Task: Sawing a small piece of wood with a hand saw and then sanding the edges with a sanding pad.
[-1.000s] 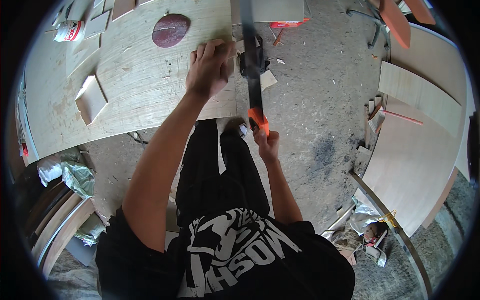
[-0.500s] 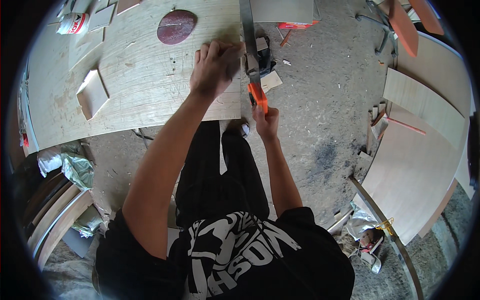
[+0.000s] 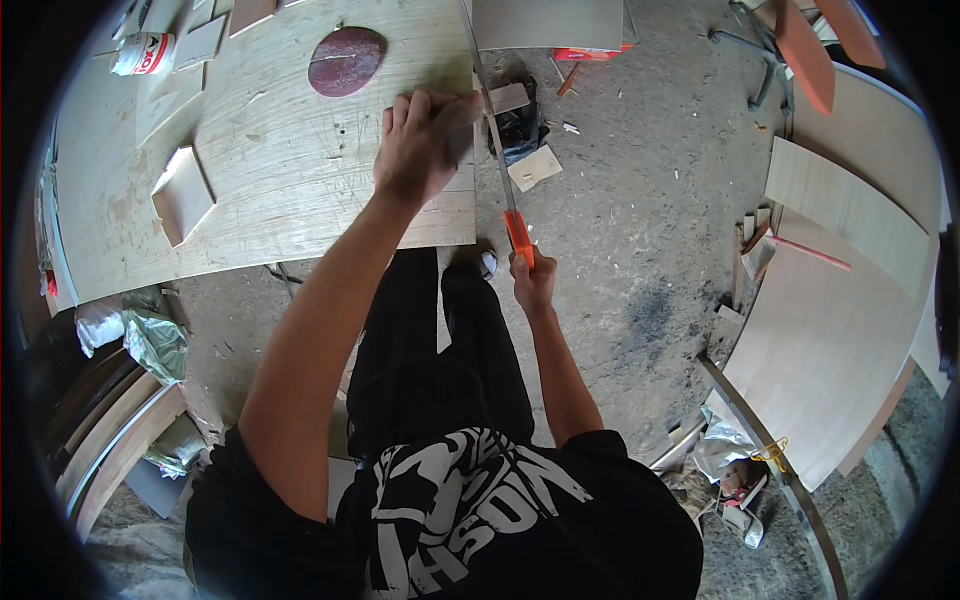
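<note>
My left hand presses down on a small strip of wood at the right edge of a large plywood sheet. My right hand grips the orange handle of a hand saw, whose thin blade runs up along the plywood's right edge beside the strip. The blade touches the strip just right of my left fingers.
A dark red sanding disc, a small wood block and a can lie on the plywood. A wood offcut and a black object lie on the concrete floor. Large boards lean at the right.
The saw has been drawn back toward me, my right hand moving down with the handle. My left hand stays pressed on the wood.
</note>
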`<state>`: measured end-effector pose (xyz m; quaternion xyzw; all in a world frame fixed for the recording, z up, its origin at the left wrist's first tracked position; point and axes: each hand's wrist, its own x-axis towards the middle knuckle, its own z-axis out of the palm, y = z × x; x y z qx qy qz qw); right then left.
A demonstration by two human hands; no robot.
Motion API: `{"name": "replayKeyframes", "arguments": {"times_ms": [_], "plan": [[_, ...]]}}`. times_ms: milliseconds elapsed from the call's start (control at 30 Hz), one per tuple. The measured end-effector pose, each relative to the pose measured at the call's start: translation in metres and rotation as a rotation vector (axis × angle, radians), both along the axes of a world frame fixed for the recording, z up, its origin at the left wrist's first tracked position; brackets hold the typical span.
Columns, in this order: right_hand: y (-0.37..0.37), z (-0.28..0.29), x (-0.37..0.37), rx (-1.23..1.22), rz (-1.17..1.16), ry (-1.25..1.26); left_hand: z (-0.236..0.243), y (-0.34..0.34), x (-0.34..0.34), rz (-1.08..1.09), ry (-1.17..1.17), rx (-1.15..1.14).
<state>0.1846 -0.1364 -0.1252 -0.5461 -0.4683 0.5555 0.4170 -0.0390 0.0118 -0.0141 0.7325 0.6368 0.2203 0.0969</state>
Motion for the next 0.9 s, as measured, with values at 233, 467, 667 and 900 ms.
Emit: {"name": "replayKeyframes", "arguments": {"times_ms": [233,467,667,900], "plan": [[0.027,0.003,-0.019,-0.077,0.01,0.054,0.001,0.001,0.002,0.025,-0.002,-0.006],[-0.03,-0.013,-0.013,-0.217,-0.037,0.099,0.0,0.0,0.001,0.001,0.03,-0.01],[-0.048,0.009,0.003,-0.157,-0.052,-0.036,-0.003,0.0,0.0,0.008,0.068,-0.025],[-0.075,0.054,0.041,-0.147,-0.139,0.003,-0.004,0.005,0.009,0.035,-0.046,0.064]]}}
